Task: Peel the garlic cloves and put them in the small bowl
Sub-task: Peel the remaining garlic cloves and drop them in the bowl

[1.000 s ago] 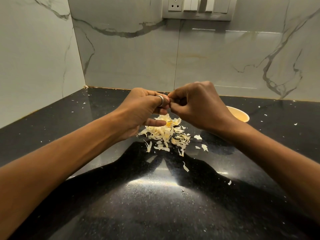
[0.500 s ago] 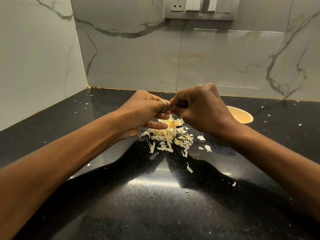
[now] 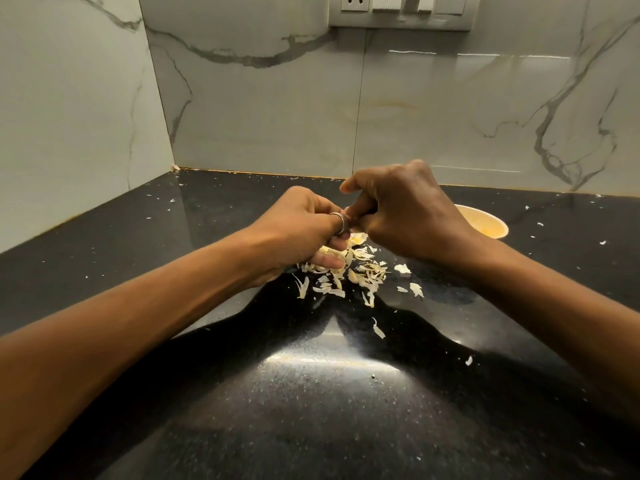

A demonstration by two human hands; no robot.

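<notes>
We look down on a glossy black countertop (image 3: 311,410) set into a corner. It meets a grey-veined marble back wall (image 3: 277,116) along a straight seam and a matching left wall (image 3: 69,116) along a slanting one. A switch panel (image 3: 401,12) sits at the top edge of the back wall.

Our two bare forearms reach in from the lower corners and come together over the middle of the counter. The widest open stretch of counter lies nearest us, between the forearms, with a second stretch left of the left arm. Both carry only small pale flecks.

The right hand (image 3: 405,209) is raised a little higher, knuckles up and fingers clenched, its thumb tip pointing left. The left hand (image 3: 301,226) is clenched too. Its upper fingers meet the right hand's fingertips, and its lower fingers rest on the pile below. Whatever is pinched where the hands meet is hidden, so we cannot tell whether they grasp a garlic clove.

The small bowl (image 3: 491,223), pale yellow, stands on the counter just behind the right wrist, which covers its left side.

A pile of papery garlic skins (image 3: 360,271) lies directly under the hands, with stray pieces near it on the right.

A silver ring (image 3: 338,223) circles one left finger.
</notes>
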